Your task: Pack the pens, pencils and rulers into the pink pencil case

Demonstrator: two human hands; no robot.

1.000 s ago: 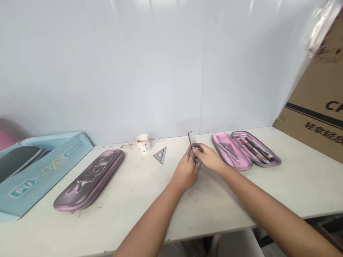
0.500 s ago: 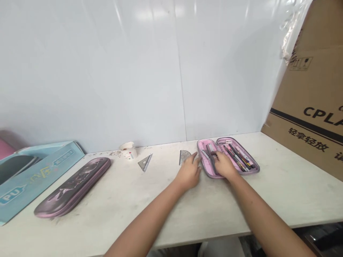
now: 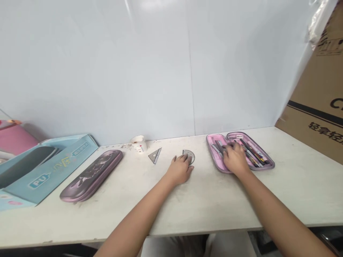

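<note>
An open pink pencil case (image 3: pixel 264 166) lies at the right of the white table, with pens and a ruler inside. My right hand (image 3: pixel 235 159) rests flat on its left half, fingers stretched over the contents. My left hand (image 3: pixel 179 169) lies on the table with its fingers on a clear semicircular protractor (image 3: pixel 190 155). A small clear set square (image 3: pixel 155 156) lies just left of the protractor.
A closed purple pencil case (image 3: pixel 91 175) lies at left, beside a light blue box (image 3: pixel 48 167) holding a dark case. A small white paper cup (image 3: pixel 138 143) stands by the wall. A large cardboard box (image 3: pixel 316 103) fills the right. The table (image 3: pixel 203 203) ends near me.
The ruler that both hands held a second ago now lies in the open case. My right hand went into the case; my left hand came down onto the protractor.
</note>
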